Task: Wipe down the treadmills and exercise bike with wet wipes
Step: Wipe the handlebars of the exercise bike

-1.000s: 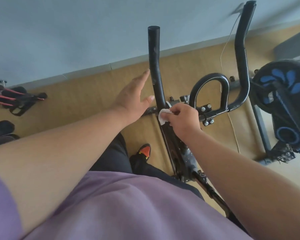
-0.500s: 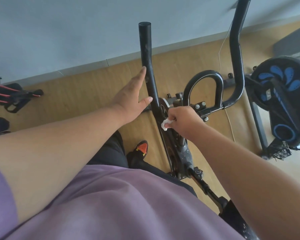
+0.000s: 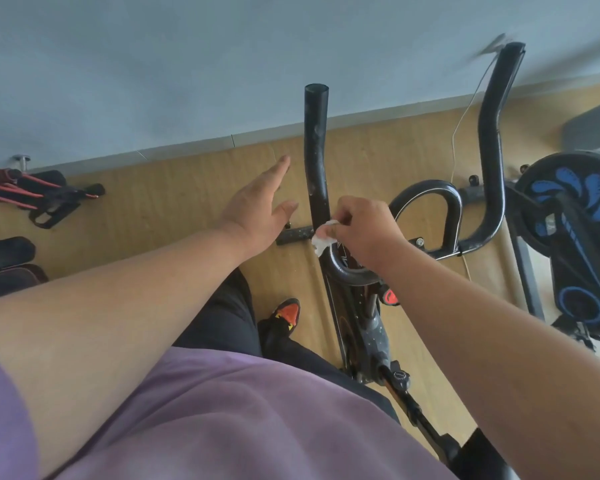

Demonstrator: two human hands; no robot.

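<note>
A black exercise bike stands below me, seen from above. Its left handlebar (image 3: 316, 150) rises toward the wall and its right handlebar (image 3: 492, 140) curves up further right. My right hand (image 3: 364, 230) pinches a crumpled white wet wipe (image 3: 323, 239) against the base of the left handlebar, by the round console (image 3: 347, 261). My left hand (image 3: 257, 209) is flat with straight fingers, a little to the left of that handlebar, apart from it. The bike frame (image 3: 361, 327) runs down toward my legs.
A blue and black flywheel housing (image 3: 575, 237) sits at the right. Red and black gear (image 3: 32, 195) lies on the wooden floor at the left, near the wall. My orange-tipped shoe (image 3: 286, 311) is beside the frame. A thin white cord (image 3: 459, 133) hangs by the right handlebar.
My right hand has lifted the wipe from the frame below the console up to the base of the left handlebar. My left hand has come off the handlebar and drifted left.
</note>
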